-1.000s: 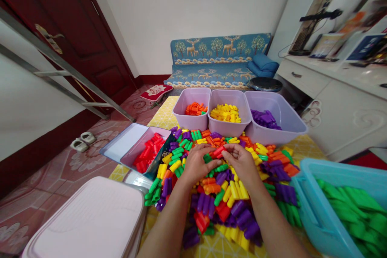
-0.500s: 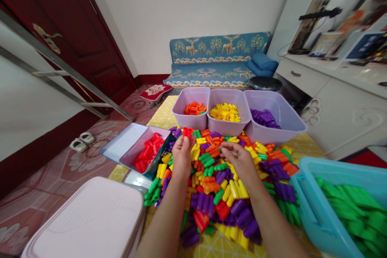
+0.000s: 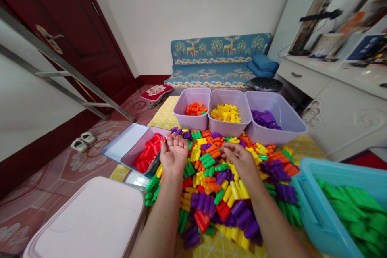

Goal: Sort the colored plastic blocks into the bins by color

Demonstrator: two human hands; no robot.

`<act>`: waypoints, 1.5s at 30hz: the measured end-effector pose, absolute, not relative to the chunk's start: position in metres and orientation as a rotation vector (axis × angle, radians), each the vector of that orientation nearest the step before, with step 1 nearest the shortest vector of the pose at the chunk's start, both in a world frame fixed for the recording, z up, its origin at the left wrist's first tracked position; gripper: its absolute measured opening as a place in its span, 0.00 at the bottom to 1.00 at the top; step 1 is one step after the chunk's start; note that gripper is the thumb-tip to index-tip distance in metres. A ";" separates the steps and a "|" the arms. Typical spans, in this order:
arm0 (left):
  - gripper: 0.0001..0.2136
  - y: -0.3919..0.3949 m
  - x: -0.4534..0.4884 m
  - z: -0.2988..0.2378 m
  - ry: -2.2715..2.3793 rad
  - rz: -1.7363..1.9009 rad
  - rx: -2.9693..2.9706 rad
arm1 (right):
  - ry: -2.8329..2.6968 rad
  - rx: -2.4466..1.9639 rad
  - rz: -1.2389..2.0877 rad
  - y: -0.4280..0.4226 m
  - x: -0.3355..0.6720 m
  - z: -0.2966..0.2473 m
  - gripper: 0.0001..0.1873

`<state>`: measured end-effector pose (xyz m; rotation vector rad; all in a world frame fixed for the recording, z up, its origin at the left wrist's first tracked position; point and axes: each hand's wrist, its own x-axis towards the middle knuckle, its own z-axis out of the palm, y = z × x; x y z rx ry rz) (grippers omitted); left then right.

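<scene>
White wall (image 3: 136, 12) rises behind a blue deer-print sofa (image 3: 211, 69). Nearer, a yellow patterned tablecloth (image 3: 165, 113) carries three lilac bins (image 3: 228, 128) — orange, yellow and purple pieces inside — with a turquoise tub (image 3: 313, 205) of green pieces (image 3: 353, 205) at right. Mixed plastic pieces (image 3: 211, 187) are heaped mid-cloth, beside a box (image 3: 130, 155) of red pieces (image 3: 148, 151). Left hand (image 3: 174, 156): palm up at the box's right edge, grip wide and empty. Right hand (image 3: 240, 160): over the heap, thumb and fingers narrow — whether around a piece, I cannot tell.

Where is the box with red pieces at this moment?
In the head view, the box is on the left, beside the mixed pile and the left hand.
</scene>
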<state>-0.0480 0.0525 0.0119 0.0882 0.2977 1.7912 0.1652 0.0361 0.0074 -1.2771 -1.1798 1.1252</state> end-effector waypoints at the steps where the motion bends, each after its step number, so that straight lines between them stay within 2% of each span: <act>1: 0.18 0.052 -0.046 0.012 0.404 1.771 0.184 | -1.183 -1.287 1.120 0.036 0.166 0.008 0.20; 4: 0.12 0.050 -0.037 0.013 0.904 1.681 0.707 | -1.237 -1.307 1.068 0.038 0.169 0.006 0.19; 8: 0.14 0.041 -0.023 0.016 1.471 1.246 1.657 | -1.392 -1.336 0.956 0.041 0.174 -0.002 0.19; 11: 0.20 0.035 -0.013 0.017 1.562 0.900 2.029 | -1.567 -1.325 0.938 0.040 0.174 -0.006 0.26; 14: 0.22 0.033 -0.003 0.016 1.512 0.870 2.112 | -1.686 -1.264 0.940 0.036 0.169 -0.003 0.28; 19: 0.17 0.035 0.008 0.014 1.176 1.124 1.921 | -1.571 -1.208 1.022 0.033 0.163 0.004 0.25; 23: 0.11 0.036 0.010 0.010 1.136 1.362 1.565 | -1.429 -1.204 1.041 0.036 0.166 0.002 0.23; 28: 0.16 0.044 0.006 0.012 1.099 1.421 1.106 | -1.350 -1.268 1.022 0.040 0.170 -0.005 0.21; 34: 0.15 0.071 -0.004 0.049 0.910 1.456 0.621 | -1.342 -1.264 1.028 0.040 0.168 -0.007 0.20; 39: 0.15 0.096 -0.008 0.078 0.750 1.530 0.438 | -1.327 -1.257 1.042 0.040 0.169 -0.009 0.19; 45: 0.24 0.106 -0.006 0.086 0.703 1.567 0.341 | -1.341 -1.262 1.030 0.040 0.170 -0.008 0.18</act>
